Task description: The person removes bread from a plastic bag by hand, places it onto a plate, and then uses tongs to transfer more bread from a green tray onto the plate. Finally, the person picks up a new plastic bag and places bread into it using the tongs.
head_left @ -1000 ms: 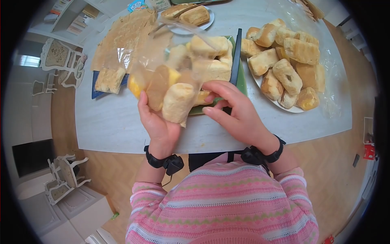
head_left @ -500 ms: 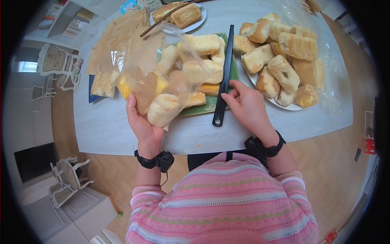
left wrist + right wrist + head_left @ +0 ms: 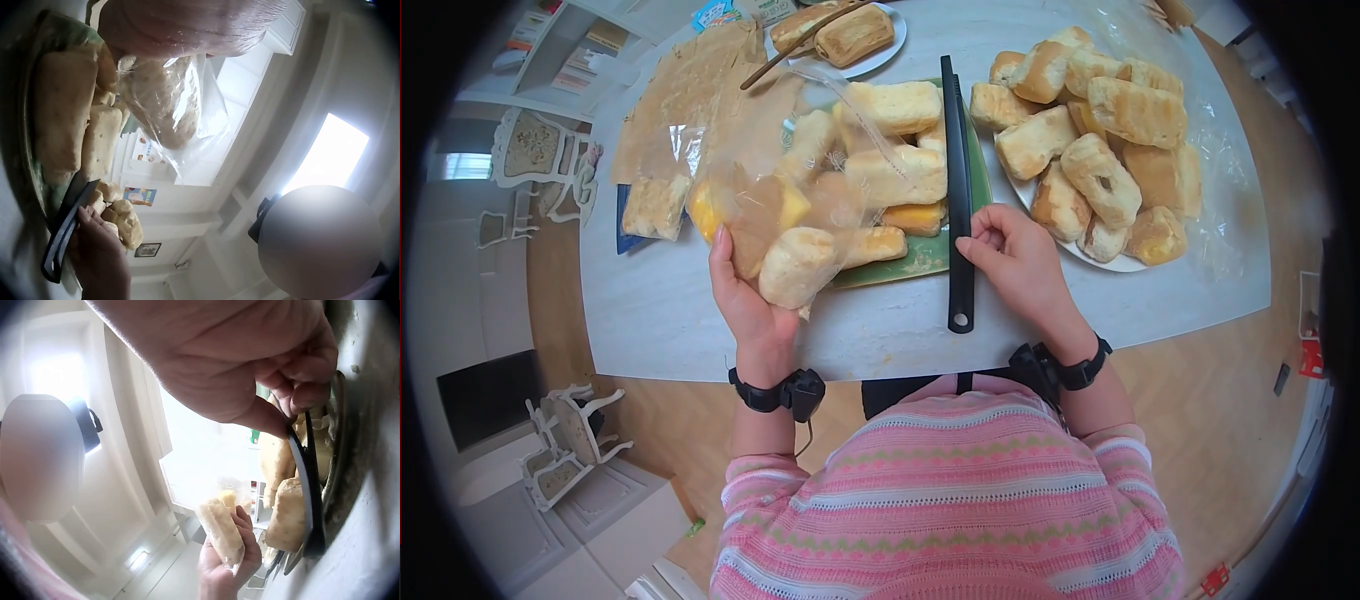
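The left hand [image 3: 752,312] supports a clear plastic bag [image 3: 745,170] from below; a pale bread piece [image 3: 797,268] and yellow-edged pieces show in it. Thumb and fingers of the right hand [image 3: 1022,262] pinch black tongs [image 3: 961,200], which lie along the right side of a green plate [image 3: 898,268] of bread pieces [image 3: 897,176]. In the left wrist view the right hand [image 3: 103,253] grips the tongs [image 3: 59,234] beside the plate. The right wrist view shows the tongs [image 3: 306,481] under the fingers and the left hand [image 3: 228,569] around the bagged bread [image 3: 220,531].
A white plate [image 3: 1040,222] heaped with bread stands at the right, beside loose clear plastic [image 3: 1215,200]. Brown paper [image 3: 690,90] lies at the back left, near a blue plate [image 3: 628,243] with bread. Another white plate [image 3: 893,50] at the back carries two pieces and a brown stick [image 3: 795,48].
The right hand has moved right from beside the bag and now pinches the tongs, whose handle end has swung toward the table's front edge. The left hand and bag have shifted left.
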The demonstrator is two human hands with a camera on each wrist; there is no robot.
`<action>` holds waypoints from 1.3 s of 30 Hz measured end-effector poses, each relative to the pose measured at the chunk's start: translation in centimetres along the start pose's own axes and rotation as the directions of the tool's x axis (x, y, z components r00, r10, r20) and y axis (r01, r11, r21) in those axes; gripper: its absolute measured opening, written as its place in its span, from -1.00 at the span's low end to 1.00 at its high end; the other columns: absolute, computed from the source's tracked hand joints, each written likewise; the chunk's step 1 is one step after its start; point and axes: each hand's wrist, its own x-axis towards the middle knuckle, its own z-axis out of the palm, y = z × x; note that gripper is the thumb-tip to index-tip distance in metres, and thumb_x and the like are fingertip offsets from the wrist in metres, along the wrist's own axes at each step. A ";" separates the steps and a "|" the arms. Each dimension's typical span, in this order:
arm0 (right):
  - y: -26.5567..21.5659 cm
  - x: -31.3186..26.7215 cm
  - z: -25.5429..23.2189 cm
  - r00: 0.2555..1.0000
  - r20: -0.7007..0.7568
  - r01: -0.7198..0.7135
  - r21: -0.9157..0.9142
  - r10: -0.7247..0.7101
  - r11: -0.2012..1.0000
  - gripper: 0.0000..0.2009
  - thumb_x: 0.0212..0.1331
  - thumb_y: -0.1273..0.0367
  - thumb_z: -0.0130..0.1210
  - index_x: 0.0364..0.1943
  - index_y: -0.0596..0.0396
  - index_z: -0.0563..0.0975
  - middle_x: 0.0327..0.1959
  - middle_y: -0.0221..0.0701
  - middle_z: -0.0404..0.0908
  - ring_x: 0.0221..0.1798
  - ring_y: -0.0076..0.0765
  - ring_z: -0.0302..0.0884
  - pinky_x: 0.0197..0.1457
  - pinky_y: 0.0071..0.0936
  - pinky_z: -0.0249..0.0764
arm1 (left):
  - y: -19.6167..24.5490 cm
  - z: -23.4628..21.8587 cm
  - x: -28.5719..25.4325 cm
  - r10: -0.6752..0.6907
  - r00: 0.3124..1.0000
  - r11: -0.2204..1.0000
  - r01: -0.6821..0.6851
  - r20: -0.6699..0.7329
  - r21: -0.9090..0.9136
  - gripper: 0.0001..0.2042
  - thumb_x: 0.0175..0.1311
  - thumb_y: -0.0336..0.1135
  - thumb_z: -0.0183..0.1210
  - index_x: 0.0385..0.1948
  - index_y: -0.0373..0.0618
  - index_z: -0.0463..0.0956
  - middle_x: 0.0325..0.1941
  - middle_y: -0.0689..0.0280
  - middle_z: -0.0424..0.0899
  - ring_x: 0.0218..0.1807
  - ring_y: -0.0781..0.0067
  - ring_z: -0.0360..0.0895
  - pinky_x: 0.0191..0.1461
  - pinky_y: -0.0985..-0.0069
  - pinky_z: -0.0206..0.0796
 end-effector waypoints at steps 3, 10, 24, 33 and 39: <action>0.7 -0.7 -0.2 0.961 -0.119 0.256 0.028 -0.251 0.966 -0.83 0.03 0.39 0.21 -0.43 0.15 0.45 -0.30 -0.33 0.54 -0.36 -0.38 0.51 -0.32 -0.47 0.41 | 0.2 -0.1 0.3 0.005 1.000 1.000 -0.005 0.004 0.004 -0.58 0.41 -0.07 -0.04 0.18 -0.11 0.32 0.19 0.22 0.48 0.19 0.23 0.47 0.24 0.23 0.37; 0.4 -2.8 -1.8 0.989 0.013 0.103 0.647 -0.146 0.755 -0.91 0.26 0.54 0.04 -0.21 0.18 0.39 -0.19 -0.45 0.49 -0.24 -0.62 0.52 -0.25 -0.70 0.42 | 1.0 -0.4 1.2 -0.012 1.000 0.999 0.010 0.025 0.042 -0.57 0.41 -0.10 -0.04 0.20 -0.11 0.32 0.19 0.23 0.49 0.18 0.20 0.48 0.20 0.21 0.40; 0.5 -5.4 -5.1 0.955 0.220 0.001 0.670 -0.200 0.742 -0.34 0.12 0.61 0.16 0.35 0.25 0.19 -0.06 -0.38 0.49 -0.19 -0.61 0.47 -0.16 -0.70 0.44 | 2.9 -0.5 3.5 -0.062 0.976 0.961 0.003 0.207 0.275 -0.60 0.39 -0.20 0.04 0.14 -0.25 0.34 0.05 0.15 0.56 0.03 0.31 0.59 0.06 0.39 0.49; -1.1 -4.3 -5.2 0.921 0.368 -0.019 0.376 -0.130 0.926 -0.46 0.16 0.53 0.15 0.28 0.21 0.34 -0.23 -0.54 0.50 -0.28 -0.74 0.35 -0.22 -0.73 0.33 | 3.5 0.1 3.0 -0.096 0.963 0.931 -0.003 0.253 0.366 -0.62 0.38 -0.25 0.05 0.13 -0.26 0.35 0.01 0.19 0.58 -0.01 0.40 0.60 0.03 0.44 0.49; -2.4 -3.2 -4.8 0.879 0.465 -0.109 0.415 -0.107 0.903 -0.46 0.17 0.54 0.13 0.29 0.19 0.34 -0.31 -0.58 0.48 -0.36 -0.75 0.36 -0.30 -0.75 0.33 | 3.0 -0.6 2.8 -0.173 0.931 0.935 0.053 0.320 0.351 -0.63 0.36 -0.30 0.08 0.12 -0.28 0.37 0.01 0.21 0.58 -0.02 0.45 0.60 0.02 0.49 0.49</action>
